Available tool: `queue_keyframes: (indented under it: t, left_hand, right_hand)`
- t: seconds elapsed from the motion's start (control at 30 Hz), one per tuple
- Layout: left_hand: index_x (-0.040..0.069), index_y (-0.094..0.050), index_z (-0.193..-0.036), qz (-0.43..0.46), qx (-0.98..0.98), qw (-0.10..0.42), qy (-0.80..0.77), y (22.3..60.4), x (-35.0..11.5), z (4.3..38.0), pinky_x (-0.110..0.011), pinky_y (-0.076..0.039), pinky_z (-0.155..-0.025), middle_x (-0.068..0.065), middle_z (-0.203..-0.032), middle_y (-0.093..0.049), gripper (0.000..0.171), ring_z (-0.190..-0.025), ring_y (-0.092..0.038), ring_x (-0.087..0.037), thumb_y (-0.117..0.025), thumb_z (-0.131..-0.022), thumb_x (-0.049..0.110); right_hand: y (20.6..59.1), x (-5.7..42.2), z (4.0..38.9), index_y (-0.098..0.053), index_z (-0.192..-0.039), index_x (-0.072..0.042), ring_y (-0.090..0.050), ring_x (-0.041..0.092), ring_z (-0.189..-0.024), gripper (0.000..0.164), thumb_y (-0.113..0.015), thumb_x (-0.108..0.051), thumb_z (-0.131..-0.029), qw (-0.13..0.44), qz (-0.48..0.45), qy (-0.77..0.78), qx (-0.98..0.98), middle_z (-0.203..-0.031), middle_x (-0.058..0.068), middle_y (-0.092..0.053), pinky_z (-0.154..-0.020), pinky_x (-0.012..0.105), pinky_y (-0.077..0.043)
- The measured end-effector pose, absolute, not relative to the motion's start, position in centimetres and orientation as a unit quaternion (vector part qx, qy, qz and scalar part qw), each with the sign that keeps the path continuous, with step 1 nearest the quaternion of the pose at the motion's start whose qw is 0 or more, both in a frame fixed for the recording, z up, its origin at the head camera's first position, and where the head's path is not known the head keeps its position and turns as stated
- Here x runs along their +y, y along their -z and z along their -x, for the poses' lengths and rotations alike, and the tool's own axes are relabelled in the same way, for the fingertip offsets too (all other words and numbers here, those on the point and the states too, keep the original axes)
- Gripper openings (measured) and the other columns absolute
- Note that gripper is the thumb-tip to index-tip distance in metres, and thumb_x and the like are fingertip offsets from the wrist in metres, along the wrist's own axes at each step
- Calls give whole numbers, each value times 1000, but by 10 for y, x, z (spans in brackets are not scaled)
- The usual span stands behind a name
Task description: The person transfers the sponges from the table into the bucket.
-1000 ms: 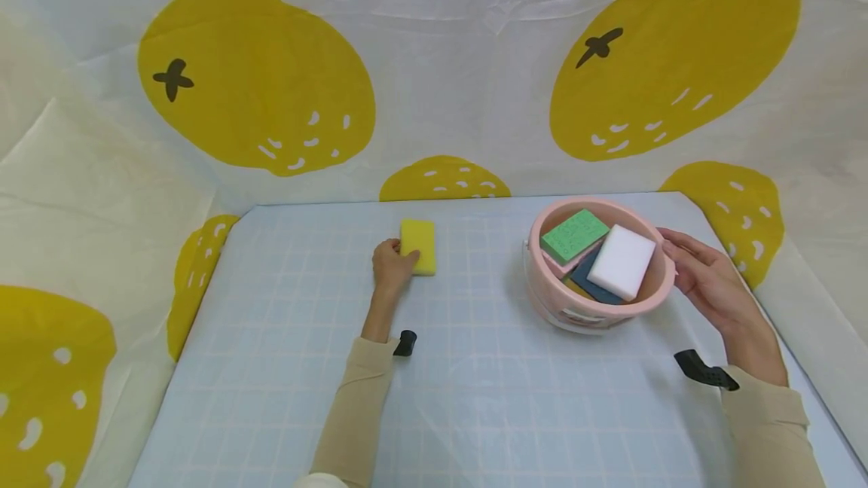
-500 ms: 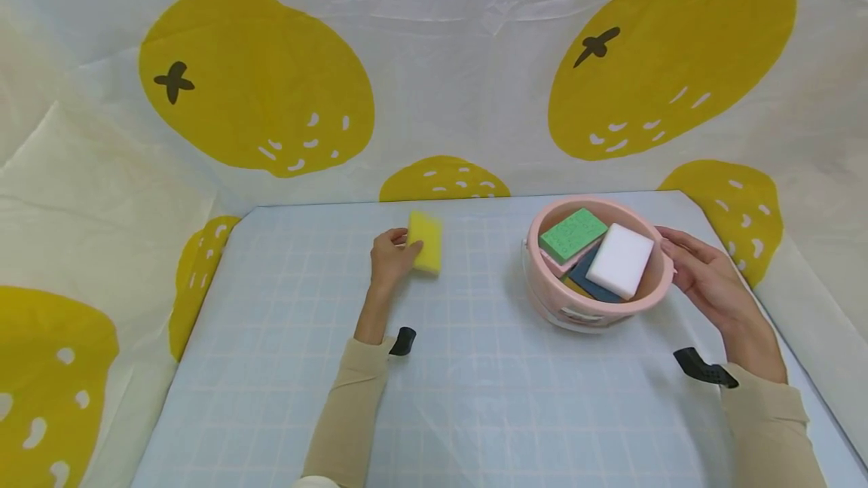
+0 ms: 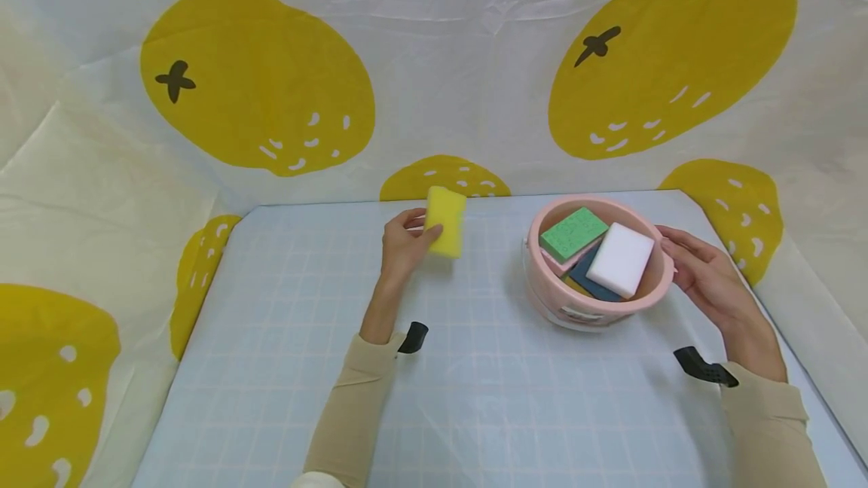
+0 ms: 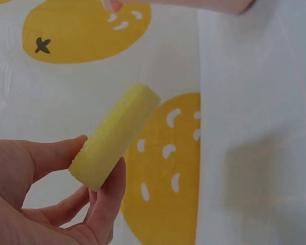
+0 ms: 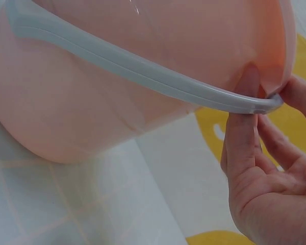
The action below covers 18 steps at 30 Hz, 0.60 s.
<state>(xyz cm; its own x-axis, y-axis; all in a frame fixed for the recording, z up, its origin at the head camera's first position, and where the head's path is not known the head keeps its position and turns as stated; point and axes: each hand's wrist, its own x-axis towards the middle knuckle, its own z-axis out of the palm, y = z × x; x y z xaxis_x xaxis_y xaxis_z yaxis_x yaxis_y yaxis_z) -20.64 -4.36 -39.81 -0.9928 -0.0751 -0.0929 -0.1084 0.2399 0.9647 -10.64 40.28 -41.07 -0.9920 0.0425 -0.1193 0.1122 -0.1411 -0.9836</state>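
Note:
My left hand (image 3: 403,245) pinches a yellow sponge (image 3: 445,221) by its left edge, between thumb and fingers. The sponge is held up off the table, its shadow falling apart from it. From the left wrist camera the sponge (image 4: 115,138) is seen edge-on, tilted. At the right, my right hand (image 3: 719,285) holds the pink bucket (image 3: 542,285) by its right side. In the right wrist view one digit lies against the bucket wall behind the grey handle (image 5: 143,76), another at the handle's end. Inside the bucket are a green sponge (image 3: 573,236) and a white sponge block (image 3: 620,260).
Under the white block lie a dark blue pad (image 3: 593,281) and part of a pink piece. The table (image 3: 475,398) wears a pale blue checked cover. Behind it hangs a white sheet (image 3: 461,81) with large yellow fruit prints.
My left hand has lifted the yellow sponge off the table and carried it a little right and away from me. The right hand and the bucket stay in place.

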Motion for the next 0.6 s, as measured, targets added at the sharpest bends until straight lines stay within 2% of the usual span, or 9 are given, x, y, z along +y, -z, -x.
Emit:
queue_keyframes:
  t: [0.6]
  left_hand:
    - [9,-67,-132,-36,767,6,-641,355,12,185,-32,-59,-80,-9,-118,-68,46,-98,-64,-26,-82,-90,18]
  right_hand:
    - [411,404,108,-66,-138,-25,-69,5,-104,34,-56,-16,-107,31,-60,768,637,-130,-15,-65,-86,19,-55]
